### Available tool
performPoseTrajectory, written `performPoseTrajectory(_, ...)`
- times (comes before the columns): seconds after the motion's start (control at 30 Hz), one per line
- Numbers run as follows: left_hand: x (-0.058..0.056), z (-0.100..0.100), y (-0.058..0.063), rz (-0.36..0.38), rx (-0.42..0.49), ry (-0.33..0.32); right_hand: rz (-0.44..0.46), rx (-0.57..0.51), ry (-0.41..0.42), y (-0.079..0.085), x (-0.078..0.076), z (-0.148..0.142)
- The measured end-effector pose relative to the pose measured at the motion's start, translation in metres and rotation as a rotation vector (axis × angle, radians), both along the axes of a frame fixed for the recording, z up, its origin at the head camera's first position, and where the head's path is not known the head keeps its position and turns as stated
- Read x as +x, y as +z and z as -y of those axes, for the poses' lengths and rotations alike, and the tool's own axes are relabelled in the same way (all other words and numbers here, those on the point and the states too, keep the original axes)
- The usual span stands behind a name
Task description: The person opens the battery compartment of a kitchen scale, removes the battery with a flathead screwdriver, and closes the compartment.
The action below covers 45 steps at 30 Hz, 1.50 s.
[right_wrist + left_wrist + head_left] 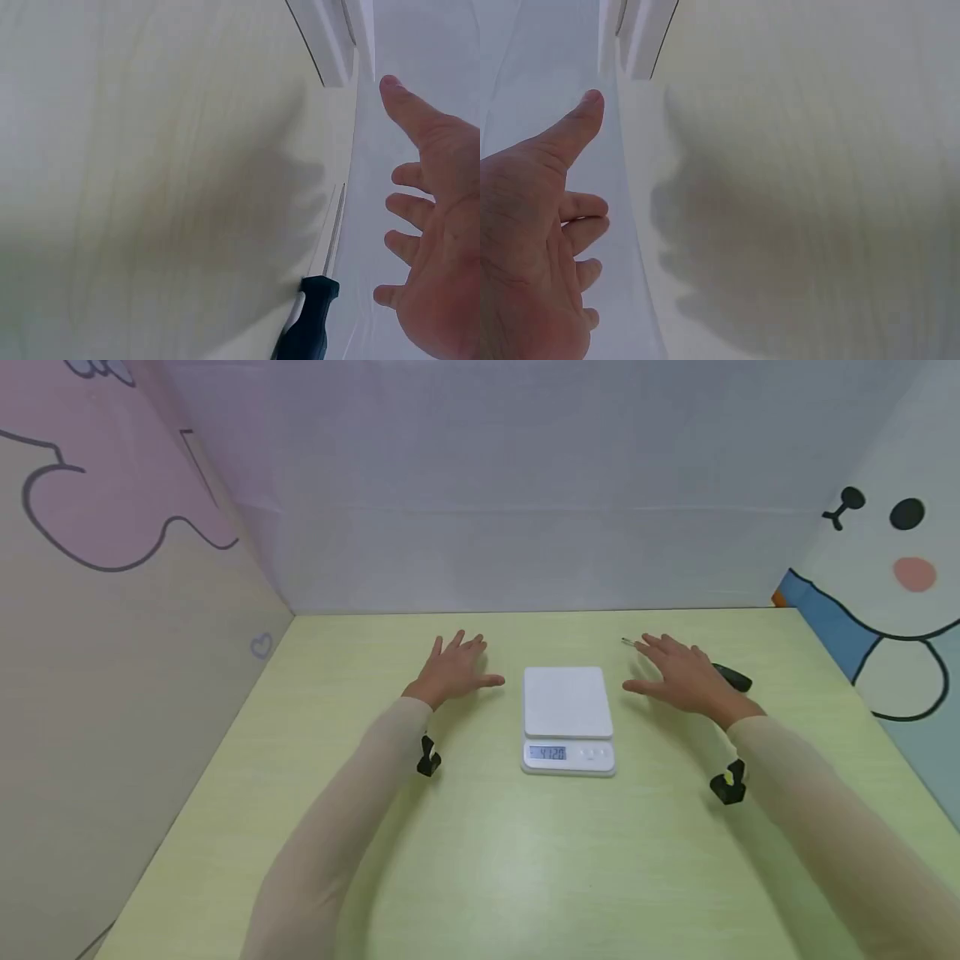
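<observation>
Head | scale (567, 702) | between left hand (452, 672), right hand (681, 675) (apart from both)

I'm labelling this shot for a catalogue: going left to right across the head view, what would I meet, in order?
Small heart outline → left hand → white digital scale → right hand → pink oval.
</observation>
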<state>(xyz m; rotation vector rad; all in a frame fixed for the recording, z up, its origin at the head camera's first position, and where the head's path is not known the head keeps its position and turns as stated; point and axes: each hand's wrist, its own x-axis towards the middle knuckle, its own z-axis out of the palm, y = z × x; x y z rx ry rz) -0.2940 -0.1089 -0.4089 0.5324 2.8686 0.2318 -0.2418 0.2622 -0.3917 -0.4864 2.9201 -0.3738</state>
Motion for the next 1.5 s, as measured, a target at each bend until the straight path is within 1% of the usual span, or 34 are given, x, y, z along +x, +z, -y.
performPoseTrajectory(0.13,0.008,-0.001,-0.009,0.025,0.024,-0.008,0.008,-0.018,0.049,-0.011,0.007,0.003)
performPoseTrajectory(0.23,0.013,-0.002,-0.012,0.032,0.038,-0.018,0.015,-0.038,0.091,-0.017,0.011,0.005)
performPoseTrajectory(0.43,0.021,-0.003,-0.017,0.048,0.063,-0.036,0.037,-0.090,0.120,-0.025,0.017,0.010)
performPoseTrajectory(0.53,0.025,-0.005,-0.019,0.068,0.074,-0.057,0.043,-0.107,0.134,-0.028,0.019,0.011)
performPoseTrajectory(0.63,0.030,-0.009,-0.019,0.085,0.081,-0.083,0.052,-0.130,0.147,-0.030,0.021,0.011)
performPoseTrajectory(0.77,0.035,-0.015,-0.016,0.101,0.084,-0.104,0.077,-0.154,0.149,-0.030,0.023,0.013)
performPoseTrajectory(0.93,0.039,-0.019,-0.015,0.112,0.073,-0.112,0.081,-0.130,0.143,-0.032,0.024,0.015)
performPoseTrajectory(1.1,0.042,-0.020,-0.014,0.155,0.104,-0.110,0.098,-0.133,0.126,-0.033,0.024,0.017)
performPoseTrajectory(1.23,0.043,-0.021,-0.018,0.173,0.104,-0.112,0.108,-0.139,0.118,-0.034,0.025,0.017)
performPoseTrajectory(1.5,0.051,-0.023,-0.025,0.171,0.093,-0.107,0.111,-0.158,0.101,-0.038,0.031,0.019)
